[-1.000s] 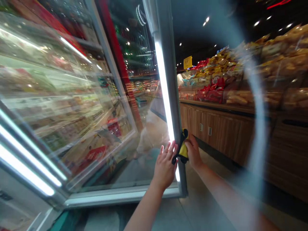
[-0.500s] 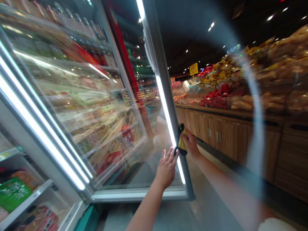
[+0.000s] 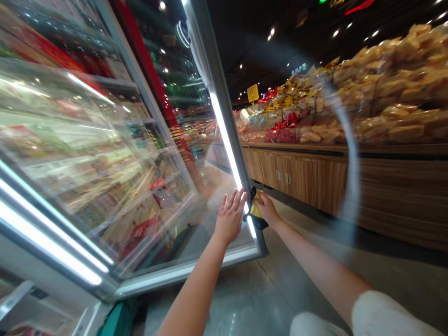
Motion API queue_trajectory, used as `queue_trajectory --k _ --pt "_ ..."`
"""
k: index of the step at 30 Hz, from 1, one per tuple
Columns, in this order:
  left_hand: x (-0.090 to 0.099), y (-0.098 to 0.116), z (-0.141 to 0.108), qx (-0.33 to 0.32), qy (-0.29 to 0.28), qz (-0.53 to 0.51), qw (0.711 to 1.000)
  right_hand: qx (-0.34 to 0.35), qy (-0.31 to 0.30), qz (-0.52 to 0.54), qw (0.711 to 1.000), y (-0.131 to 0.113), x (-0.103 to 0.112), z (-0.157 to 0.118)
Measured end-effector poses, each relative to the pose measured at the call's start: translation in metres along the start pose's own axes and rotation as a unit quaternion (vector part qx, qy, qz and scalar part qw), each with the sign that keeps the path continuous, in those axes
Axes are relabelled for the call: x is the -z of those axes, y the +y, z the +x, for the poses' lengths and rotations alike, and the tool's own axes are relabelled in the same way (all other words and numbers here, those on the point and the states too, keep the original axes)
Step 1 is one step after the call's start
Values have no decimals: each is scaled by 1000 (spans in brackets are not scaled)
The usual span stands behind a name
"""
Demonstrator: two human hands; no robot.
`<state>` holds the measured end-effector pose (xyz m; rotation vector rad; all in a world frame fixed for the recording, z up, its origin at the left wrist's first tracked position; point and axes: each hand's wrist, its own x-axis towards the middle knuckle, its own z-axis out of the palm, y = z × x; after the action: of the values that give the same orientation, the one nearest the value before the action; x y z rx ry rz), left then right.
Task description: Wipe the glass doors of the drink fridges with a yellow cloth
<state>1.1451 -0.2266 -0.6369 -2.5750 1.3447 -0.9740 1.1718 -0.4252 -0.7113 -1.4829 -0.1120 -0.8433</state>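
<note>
A glass cooler door (image 3: 257, 254) with a metal frame and a bright light strip stands swung out in front of me. My left hand (image 3: 229, 218) lies with fingers spread against the inner glass, beside the light strip, and holds nothing. On the door's outer edge, my right hand (image 3: 268, 208) grips a yellow and black cloth (image 3: 257, 211), which wraps round the frame low down. The cloth's dark border reaches close to my left fingertips.
Lit shelves of packaged goods (image 3: 84, 200) fill the left side, blurred. A wooden counter (image 3: 304, 182) heaped with wrapped goods (image 3: 402, 93) runs along the right. A grey floor (image 3: 245, 298) lies below. A teal base (image 3: 117, 319) sits under the cooler.
The view has swung right, so the door and shelves appear further left. Both hands appear slightly further left, still at the door's edge, with the cloth still in my right hand.
</note>
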Motion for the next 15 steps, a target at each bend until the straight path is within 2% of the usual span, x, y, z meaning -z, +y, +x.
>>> queue_trajectory --k 3,8,10,12,15 --pt "-5 6 5 -17 -4 -18 1000 -21 -10 -13 1000 1 9 -20" --pt "-6 7 7 -1 4 -28 1000 -17 13 -13 1000 -12 1 -7" --pt "-7 9 8 1 6 -26 1000 -21 28 -9 999 -8 -6 -12" --pt "-11 13 9 -6 1 -23 1000 -32 42 -6 999 6 -10 -35" --pt "-21 23 8 -7 -8 -9 1000 -48 60 -14 997 40 -6 -91"
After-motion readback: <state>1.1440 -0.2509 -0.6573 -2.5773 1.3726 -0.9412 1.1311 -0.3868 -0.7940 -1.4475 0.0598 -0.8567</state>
